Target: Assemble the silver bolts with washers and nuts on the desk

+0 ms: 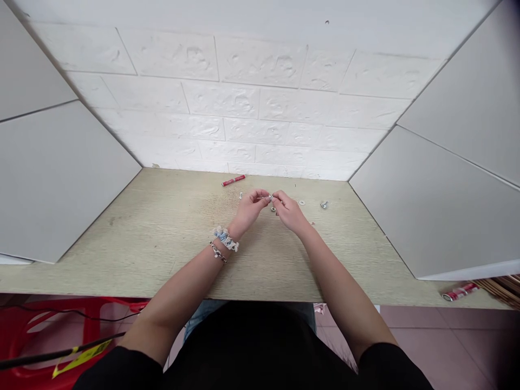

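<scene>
Fingertips of left hand [251, 208] and right hand [289, 212] pinching tiny metal part [271, 199], shape unclear

Left hand [251, 208] and right hand [289, 212] meeting fingertip to fingertip over far-centre of counter [162, 244], small metal part [271, 199] pinched btwn them. Nut [273, 209] on counter just below the fingertips. Marker [233, 180] behind hands, near back wall [244, 103]. Washer [301, 202] just right of right hand; bolt [324, 205] further right. Second marker [460, 292] at counter's near-right edge, well apart. Panels standing left & right of counter.
</scene>
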`<state>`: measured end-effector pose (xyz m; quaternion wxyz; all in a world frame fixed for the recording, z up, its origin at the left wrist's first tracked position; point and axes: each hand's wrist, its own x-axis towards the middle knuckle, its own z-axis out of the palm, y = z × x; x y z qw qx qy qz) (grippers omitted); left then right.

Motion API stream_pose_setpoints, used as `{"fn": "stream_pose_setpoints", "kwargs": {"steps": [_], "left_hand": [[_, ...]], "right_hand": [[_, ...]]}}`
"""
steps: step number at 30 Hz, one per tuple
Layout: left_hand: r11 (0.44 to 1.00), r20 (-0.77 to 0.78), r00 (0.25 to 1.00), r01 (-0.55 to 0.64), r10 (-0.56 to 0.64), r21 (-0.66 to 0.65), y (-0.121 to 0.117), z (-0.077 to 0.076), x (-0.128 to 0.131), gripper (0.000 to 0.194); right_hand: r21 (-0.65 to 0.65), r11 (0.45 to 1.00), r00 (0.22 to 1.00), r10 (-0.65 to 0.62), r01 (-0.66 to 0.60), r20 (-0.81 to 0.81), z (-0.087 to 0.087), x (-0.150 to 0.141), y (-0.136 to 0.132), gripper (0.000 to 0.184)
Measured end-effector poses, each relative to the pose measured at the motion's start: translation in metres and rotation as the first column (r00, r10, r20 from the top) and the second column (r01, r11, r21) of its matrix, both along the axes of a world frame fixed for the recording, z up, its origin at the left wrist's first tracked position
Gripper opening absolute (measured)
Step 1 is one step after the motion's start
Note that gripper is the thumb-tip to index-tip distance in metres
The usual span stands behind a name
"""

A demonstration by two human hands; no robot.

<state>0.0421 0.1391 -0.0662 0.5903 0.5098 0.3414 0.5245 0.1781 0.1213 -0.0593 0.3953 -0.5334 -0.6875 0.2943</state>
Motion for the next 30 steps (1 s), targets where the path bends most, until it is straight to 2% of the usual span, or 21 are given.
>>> {"fn": "stream_pose_setpoints", "kwargs": {"steps": [4, 7, 18, 30], "left_hand": [[1.0, -0.052, 0.999, 0.0, 0.001, 0.026, -0.002, 0.004, 0.0, 0.021], [1.0, -0.057, 0.998, 0.002, 0.0, 0.031, -0.003, 0.007, 0.001, 0.021], [0.999, -0.096, 0.995, -0.038, 0.041, 0.036, -0.006, 0.012, -0.001, 0.017], [0.991, -0.179, 0.981, -0.058, 0.079, 0.121, -0.004, 0.007, -0.001, 0.017]], "right_hand": [[-0.075, 0.997, 0.994, 0.005, -0.013, -0.105, -0.002, 0.001, 0.004, 0.023], [-0.059, 0.998, 0.994, 0.007, -0.014, -0.112, -0.003, 0.001, 0.004, 0.022], [0.182, 0.983, 0.988, -0.017, -0.011, 0.152, 0.002, 0.0, -0.004, 0.021], [0.143, 0.989, 0.975, -0.005, -0.027, 0.221, -0.002, -0.003, -0.003, 0.022]]}}
